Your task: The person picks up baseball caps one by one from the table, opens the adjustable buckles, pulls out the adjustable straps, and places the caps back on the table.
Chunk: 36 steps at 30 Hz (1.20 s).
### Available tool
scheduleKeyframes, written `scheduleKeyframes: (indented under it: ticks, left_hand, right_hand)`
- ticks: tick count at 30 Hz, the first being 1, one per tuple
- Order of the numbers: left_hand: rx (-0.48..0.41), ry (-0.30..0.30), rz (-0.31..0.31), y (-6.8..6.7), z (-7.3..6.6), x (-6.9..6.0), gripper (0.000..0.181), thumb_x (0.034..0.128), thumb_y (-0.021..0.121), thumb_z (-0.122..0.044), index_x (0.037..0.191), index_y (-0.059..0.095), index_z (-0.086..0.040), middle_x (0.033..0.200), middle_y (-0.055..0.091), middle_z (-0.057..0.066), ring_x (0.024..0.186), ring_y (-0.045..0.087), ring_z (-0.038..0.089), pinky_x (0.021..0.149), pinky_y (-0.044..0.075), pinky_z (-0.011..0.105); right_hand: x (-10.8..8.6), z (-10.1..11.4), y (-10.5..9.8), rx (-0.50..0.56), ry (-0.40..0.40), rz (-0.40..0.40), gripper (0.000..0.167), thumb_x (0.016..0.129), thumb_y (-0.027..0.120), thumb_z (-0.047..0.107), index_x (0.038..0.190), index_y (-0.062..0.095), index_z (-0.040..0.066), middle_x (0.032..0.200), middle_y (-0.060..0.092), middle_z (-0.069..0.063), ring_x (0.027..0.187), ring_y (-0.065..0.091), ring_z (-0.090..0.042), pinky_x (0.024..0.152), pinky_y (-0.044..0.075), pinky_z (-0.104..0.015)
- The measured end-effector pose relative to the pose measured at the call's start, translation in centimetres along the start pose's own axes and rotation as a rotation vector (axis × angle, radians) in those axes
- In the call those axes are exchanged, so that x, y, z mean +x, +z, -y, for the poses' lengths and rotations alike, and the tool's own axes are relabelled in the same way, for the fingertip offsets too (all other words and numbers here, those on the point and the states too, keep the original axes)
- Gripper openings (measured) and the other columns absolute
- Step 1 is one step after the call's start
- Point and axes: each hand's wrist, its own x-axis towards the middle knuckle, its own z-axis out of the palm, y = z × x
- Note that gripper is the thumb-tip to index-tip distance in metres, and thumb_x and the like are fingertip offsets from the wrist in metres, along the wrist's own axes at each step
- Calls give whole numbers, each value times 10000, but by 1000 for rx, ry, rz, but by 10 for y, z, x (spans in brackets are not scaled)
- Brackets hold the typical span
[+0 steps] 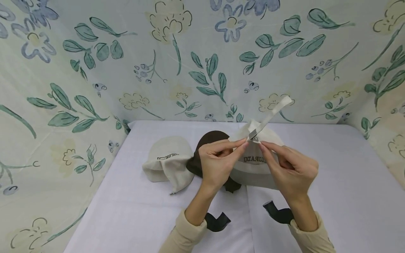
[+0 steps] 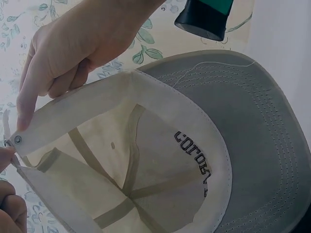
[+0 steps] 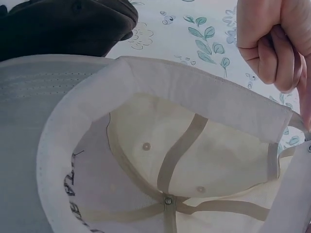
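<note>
A white baseball cap (image 1: 253,168) hangs between my hands, with its grey brim underside low and its inside visible in both wrist views. My left hand (image 1: 218,163) pinches the closure at the back of the cap between thumb and index finger, beside a small metal buckle (image 1: 252,134). On the other side, my right hand (image 1: 292,170) pinches the same closure close to the buckle. A loose white strap end (image 1: 275,110) sticks up and to the right from it. Dark lettering (image 2: 194,155) shows inside the crown in the left wrist view.
A cream cap (image 1: 172,158) with dark lettering lies at the left on the white-covered table (image 1: 126,211). Beside it, partly hidden behind my left hand, is a dark brown cap (image 1: 213,137). A floral cloth (image 1: 142,80) hangs behind the table.
</note>
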Motion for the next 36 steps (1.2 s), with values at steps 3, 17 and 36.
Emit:
scheduleKeyframes:
  ticks: [3,17,36]
  left_hand:
    - [5,-7,15,0,-1,0,124,851,825,7,922,794,104,473,457,40,453,281,67,424,247,226]
    - [1,-60,67,0,-4,0,102,849,823,15,915,800,89,619,677,192,433,263,52,405,224,219]
    - [-8,-109,115,6,-7,-4,85,838,823,34,896,798,92,466,480,65,458,258,42,411,213,205]
  right_hand:
    - [-1,1,0,-11,2,-19,231,858,832,76,795,773,-138,477,307,17,505,174,-14,538,136,-124]
    - [-1,2,2,14,-26,-108,239,814,817,63,715,754,-145,471,270,17,514,168,-20,552,114,-132]
    - [3,6,3,31,-42,-213,255,795,804,58,674,735,-157,458,223,10,507,148,-31,553,93,-140]
